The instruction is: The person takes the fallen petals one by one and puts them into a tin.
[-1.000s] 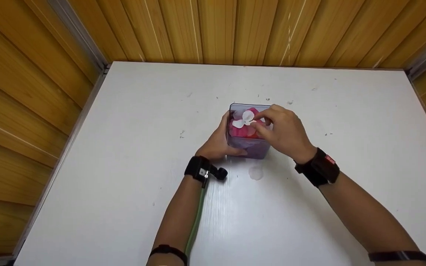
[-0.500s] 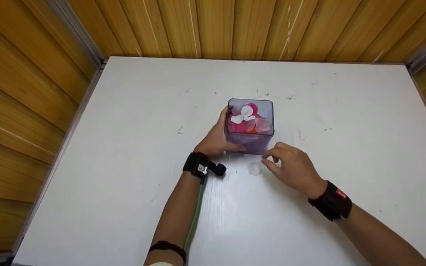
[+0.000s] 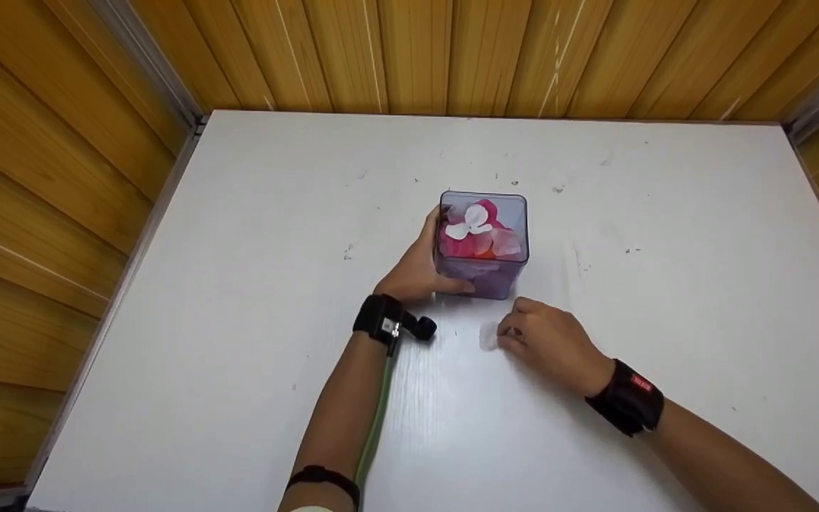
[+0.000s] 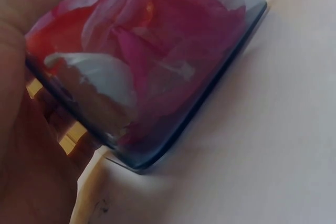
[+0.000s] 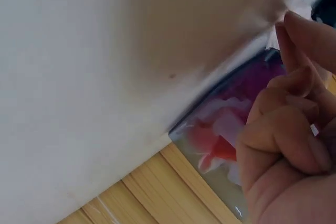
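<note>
A see-through, bluish square plastic container [image 3: 495, 279] stands on the white table, filled with pink, red and white artificial petals [image 3: 461, 245]. My left hand [image 3: 413, 274] grips it from the left, thumb across the near wall. In the left wrist view the container wall [image 4: 184, 108] has petals pressed against its inside. Just in front of the container, a pale, thin petal [image 3: 488, 336] lies on the table. My right hand [image 3: 548, 341] pinches its right edge between thumb and index finger, partly covering it. In the right wrist view the fingertips meet, the other fingers curled.
The white tabletop [image 3: 274, 284] carries small dark marks. Wood-patterned panels [image 3: 416, 57] rise behind it and at both sides. A black wrist strap with a small camera [image 3: 420, 328] sits on the left wrist, and a green cable [image 3: 377, 419] runs along that forearm.
My right hand has left the top of the container, come down toward me to the table, and taken hold of the loose petal. The left hand keeps its grip on the container.
</note>
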The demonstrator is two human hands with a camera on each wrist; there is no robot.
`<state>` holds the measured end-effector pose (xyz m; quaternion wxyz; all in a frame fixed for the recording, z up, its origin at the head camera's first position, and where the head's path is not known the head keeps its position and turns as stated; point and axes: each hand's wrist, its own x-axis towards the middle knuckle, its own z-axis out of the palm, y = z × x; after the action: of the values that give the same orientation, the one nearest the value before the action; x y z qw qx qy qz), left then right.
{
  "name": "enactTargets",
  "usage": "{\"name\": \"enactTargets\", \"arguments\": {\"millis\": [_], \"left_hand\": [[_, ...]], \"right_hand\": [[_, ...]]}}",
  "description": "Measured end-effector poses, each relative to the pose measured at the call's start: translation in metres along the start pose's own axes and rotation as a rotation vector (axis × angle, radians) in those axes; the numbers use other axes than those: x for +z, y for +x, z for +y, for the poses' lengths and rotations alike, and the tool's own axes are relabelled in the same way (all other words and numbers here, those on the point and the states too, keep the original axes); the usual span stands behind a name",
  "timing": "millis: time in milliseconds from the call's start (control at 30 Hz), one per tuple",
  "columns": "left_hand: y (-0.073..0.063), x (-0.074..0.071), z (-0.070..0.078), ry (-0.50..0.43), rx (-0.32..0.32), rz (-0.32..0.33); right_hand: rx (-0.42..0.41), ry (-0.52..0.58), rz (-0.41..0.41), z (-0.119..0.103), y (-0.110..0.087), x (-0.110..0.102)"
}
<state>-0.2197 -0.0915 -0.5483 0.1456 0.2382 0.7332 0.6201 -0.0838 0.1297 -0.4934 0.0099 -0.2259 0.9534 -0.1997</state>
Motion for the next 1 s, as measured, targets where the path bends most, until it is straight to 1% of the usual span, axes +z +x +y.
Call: {"name": "enactTargets", "arguments": {"millis": [67,100,200,300,400,467,600,700,800,867,1000], "left_hand": [[0.0,0.001,0.0,0.005,0.0,-0.001],[0.0,0.002,0.0,0.007,0.0,-0.001],[-0.001,0.002,0.0,0.025,-0.008,0.0],[0.0,0.001,0.0,0.038,-0.016,0.002],[0.001,0.0,-0.002,0.048,-0.018,0.004],[0.001,0.001,-0.002,0.045,-0.013,0.005],[0.0,0.008,-0.004,0.034,-0.01,0.001],[0.001,0.013,-0.003,0.022,-0.014,-0.01],[0.002,0.015,-0.001,0.015,-0.009,-0.017],[0.002,0.015,-0.001,0.015,-0.009,-0.015],[0.001,0.01,-0.003,0.026,-0.012,-0.01]], "right_hand": [[0.011,0.032,0.019,-0.004,-0.002,-0.012],[0.015,0.049,0.045,-0.006,-0.002,-0.019],[0.011,0.104,0.171,-0.01,0.002,-0.044],[0.011,0.136,0.304,-0.01,0.014,-0.068],[0.044,0.154,0.377,-0.005,0.031,-0.084],[0.071,0.165,0.395,0.001,0.044,-0.088],[0.134,0.181,0.366,0.016,0.061,-0.084],[0.179,0.189,0.319,0.023,0.065,-0.08],[0.195,0.192,0.307,0.024,0.064,-0.081],[0.186,0.191,0.332,0.022,0.062,-0.084],[0.169,0.175,0.423,0.016,0.055,-0.087]]}}
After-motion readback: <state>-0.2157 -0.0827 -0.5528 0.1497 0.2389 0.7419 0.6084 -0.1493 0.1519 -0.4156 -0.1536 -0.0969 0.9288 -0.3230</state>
